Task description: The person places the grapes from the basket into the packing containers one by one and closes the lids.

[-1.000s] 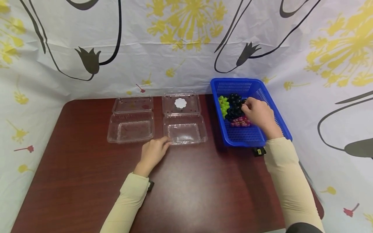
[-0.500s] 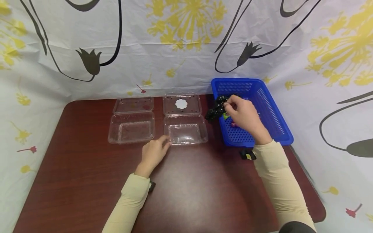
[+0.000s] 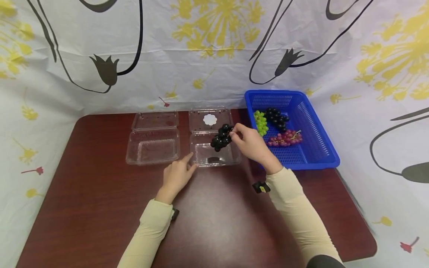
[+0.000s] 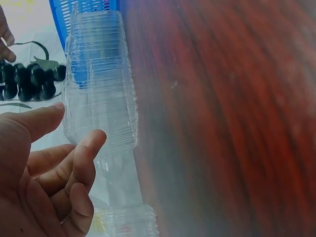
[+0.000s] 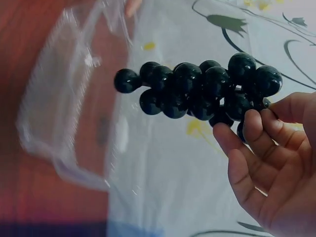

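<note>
My right hand (image 3: pixel 249 143) pinches the stem end of a bunch of black grapes (image 3: pixel 222 137), which hangs above the right clear plastic clamshell box (image 3: pixel 196 147). In the right wrist view the bunch of black grapes (image 5: pixel 187 89) stretches away from the fingertips, with the blurred box (image 5: pixel 54 98) beyond. My left hand (image 3: pixel 175 178) is at the box's front left corner, index finger and thumb spread apart. The left wrist view has the left hand (image 4: pixel 54 168) with its fingers loosely bent near the box's wall; whether they touch it I cannot tell.
A second open clamshell box (image 3: pixel 152 147) stands to the left. The blue basket (image 3: pixel 295 163) at the right holds green grapes (image 3: pixel 260 123), black grapes (image 3: pixel 276 118) and red grapes (image 3: pixel 285 138). A patterned cloth (image 3: pixel 214 85) hangs behind the brown table (image 3: pixel 207 223).
My right hand has lifted one bunch of black grapes out of the blue basket and carried it left over the right box. My left hand has stayed by that box, its index finger now straighter.
</note>
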Demonstrator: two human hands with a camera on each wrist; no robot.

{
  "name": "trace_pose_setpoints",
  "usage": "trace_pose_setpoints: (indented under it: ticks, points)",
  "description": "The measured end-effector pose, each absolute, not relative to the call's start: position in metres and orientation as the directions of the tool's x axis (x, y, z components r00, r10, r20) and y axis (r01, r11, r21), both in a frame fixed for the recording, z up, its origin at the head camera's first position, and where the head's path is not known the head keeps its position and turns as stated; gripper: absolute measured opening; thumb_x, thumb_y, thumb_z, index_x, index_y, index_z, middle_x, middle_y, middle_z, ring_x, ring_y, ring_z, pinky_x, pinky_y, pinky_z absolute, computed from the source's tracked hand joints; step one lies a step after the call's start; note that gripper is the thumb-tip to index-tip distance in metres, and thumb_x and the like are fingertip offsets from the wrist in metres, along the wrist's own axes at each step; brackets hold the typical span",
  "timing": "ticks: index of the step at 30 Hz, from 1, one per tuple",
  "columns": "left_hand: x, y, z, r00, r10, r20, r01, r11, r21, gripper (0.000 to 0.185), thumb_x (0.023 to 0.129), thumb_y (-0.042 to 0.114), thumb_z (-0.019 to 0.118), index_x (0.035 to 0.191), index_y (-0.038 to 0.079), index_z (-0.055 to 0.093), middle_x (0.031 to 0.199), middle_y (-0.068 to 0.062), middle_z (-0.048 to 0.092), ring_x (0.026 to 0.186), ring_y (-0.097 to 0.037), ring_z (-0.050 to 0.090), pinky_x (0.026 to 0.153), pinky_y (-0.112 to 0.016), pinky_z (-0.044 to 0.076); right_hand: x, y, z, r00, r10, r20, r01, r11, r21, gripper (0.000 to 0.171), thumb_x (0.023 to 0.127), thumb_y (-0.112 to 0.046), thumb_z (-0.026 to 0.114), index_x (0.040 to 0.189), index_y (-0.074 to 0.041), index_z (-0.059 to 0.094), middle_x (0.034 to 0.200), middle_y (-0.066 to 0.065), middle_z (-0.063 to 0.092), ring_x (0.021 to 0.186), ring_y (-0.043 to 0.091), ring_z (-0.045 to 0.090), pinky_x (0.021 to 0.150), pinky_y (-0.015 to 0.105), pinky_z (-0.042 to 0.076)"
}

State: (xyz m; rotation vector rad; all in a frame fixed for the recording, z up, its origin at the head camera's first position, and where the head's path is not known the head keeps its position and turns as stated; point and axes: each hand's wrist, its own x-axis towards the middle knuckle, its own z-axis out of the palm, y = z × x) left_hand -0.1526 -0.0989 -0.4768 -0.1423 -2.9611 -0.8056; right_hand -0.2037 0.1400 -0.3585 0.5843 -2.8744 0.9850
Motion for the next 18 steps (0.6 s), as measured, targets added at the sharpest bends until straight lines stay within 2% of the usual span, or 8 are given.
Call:
trace_pose_setpoints:
  ticks: [6, 13, 18]
  points:
    - [-0.153, -0.099, -0.476, -0.994, 0.072, 0.085, 0.105, 0.859, 0.501, 0.047, 0.091, 0.041, 0.065, 0.131, 0.018, 0.061, 0.071, 0.008, 0.068, 0.054, -0.008, 0.055, 0.048, -0.027, 0.037, -0.205, 0.122, -0.387, -0.923, -0.37, 0.108, -0.341, 0.656, -0.673, 0.014, 0.097, -0.015, 0.052, 0.086, -0.009, 0.056, 0.069, 0.002, 0.052, 0.059, 0.014, 0.043, 0.058, 0.029, 0.038]
    - [-0.153, -0.099, -0.476, -0.993, 0.077, 0.09, 0.112, 0.86, 0.498, 0.046, 0.091, 0.04, 0.064, 0.131, 0.018, 0.061, 0.07, 0.009, 0.067, 0.052, -0.007, 0.054, 0.047, -0.027, 0.037, -0.21, 0.119, -0.416, -0.903, -0.429, 0.029, -0.306, 0.593, -0.745, 0.015, 0.096, -0.011, 0.047, 0.087, -0.006, 0.058, 0.09, 0.008, 0.065, 0.074, 0.016, 0.05, 0.069, 0.029, 0.041]
    - [-0.153, -0.1, -0.475, -0.994, 0.081, 0.078, 0.109, 0.861, 0.496, 0.047, 0.091, 0.041, 0.065, 0.131, 0.018, 0.06, 0.067, 0.009, 0.065, 0.05, -0.007, 0.05, 0.046, -0.026, 0.035, -0.216, 0.123, -0.43, -0.886, -0.462, -0.04, -0.241, 0.533, -0.811, 0.02, 0.097, -0.009, 0.043, 0.088, -0.002, 0.059, 0.089, 0.012, 0.062, 0.084, 0.025, 0.055, 0.076, 0.03, 0.043]
